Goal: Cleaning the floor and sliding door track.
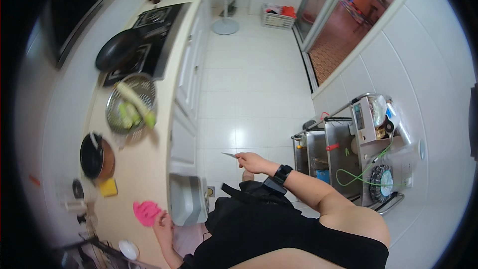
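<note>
At the counter's front edge, my left hand (163,224) has its fingers on the side of a bunched pink cloth (146,213) and appears to grip it. My right hand (251,161) is over the floor, out in front of my body. Between its fingers is a thin, flat, blade-like item (228,154), pointing left; its handle is hidden in the hand. Behind the cloth on the counter lies a yellow sponge (108,187). A dark pot with a copper-coloured side (108,158) stands beside the sponge.
A metal colander (112,114) holds pale green vegetables near the stove (164,41), where a black wok (117,50) sits. A grey bin (186,203) hangs at the cabinet front. At right stands a metal shelf rack (341,157) with a green cable (351,180).
</note>
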{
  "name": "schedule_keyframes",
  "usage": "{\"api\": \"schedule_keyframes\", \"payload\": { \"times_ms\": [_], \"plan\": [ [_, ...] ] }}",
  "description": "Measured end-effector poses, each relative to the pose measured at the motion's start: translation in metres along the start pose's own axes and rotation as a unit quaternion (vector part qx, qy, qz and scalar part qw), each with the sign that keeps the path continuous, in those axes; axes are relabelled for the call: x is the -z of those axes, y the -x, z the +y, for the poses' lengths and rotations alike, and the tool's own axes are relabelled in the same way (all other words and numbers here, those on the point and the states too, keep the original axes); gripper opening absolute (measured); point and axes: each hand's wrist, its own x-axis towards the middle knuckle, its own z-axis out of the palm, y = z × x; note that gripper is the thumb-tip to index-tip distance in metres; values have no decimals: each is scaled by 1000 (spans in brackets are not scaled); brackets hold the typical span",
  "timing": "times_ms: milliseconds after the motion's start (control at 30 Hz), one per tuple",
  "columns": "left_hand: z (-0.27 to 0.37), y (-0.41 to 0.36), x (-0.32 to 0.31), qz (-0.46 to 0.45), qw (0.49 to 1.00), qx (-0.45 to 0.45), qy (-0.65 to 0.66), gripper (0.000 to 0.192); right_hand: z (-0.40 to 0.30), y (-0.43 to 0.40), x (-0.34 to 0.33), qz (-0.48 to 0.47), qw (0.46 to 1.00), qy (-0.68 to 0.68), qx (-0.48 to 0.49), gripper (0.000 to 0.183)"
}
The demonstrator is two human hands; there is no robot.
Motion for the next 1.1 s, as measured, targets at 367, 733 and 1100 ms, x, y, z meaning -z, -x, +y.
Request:
{"api": "schedule_keyframes", "payload": {
  "times_ms": [367,733,1100],
  "plan": [
    [155,-55,-193,-511,849,73,-113,42,100,39,195,283,952,-87,-82,30],
    [358,-190,-362,-550,821,20,-155,42,157,-53,355,293,937,-127,-144,27],
    [634,-332,-643,-522,723,-281,-355,45,263,-62,533,484,792,-293,-229,26]
  ]
}}
